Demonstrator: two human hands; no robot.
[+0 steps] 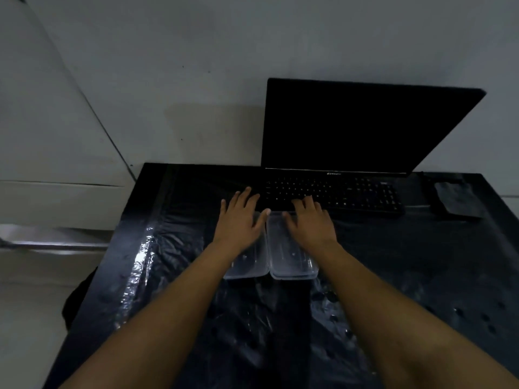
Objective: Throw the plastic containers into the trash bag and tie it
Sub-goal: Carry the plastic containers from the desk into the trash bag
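From the head view, two clear plastic containers, the left container (247, 265) and the right container (292, 259), lie touching side by side on the desk (421, 262), long axes running six to twelve o'clock. The left hand (238, 217) and right hand (309, 223) hover flat, fingers spread, one over each far end, equally near. A black trash bag (174, 248) lies spread beneath; a laptop (351, 136) stands at twelve.

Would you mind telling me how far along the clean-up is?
Nothing is binned yet: both containers, left and right, sit side by side on the black bag spread flat. The left hand and right hand are over them, fingers straight. Bagging and tying remain.
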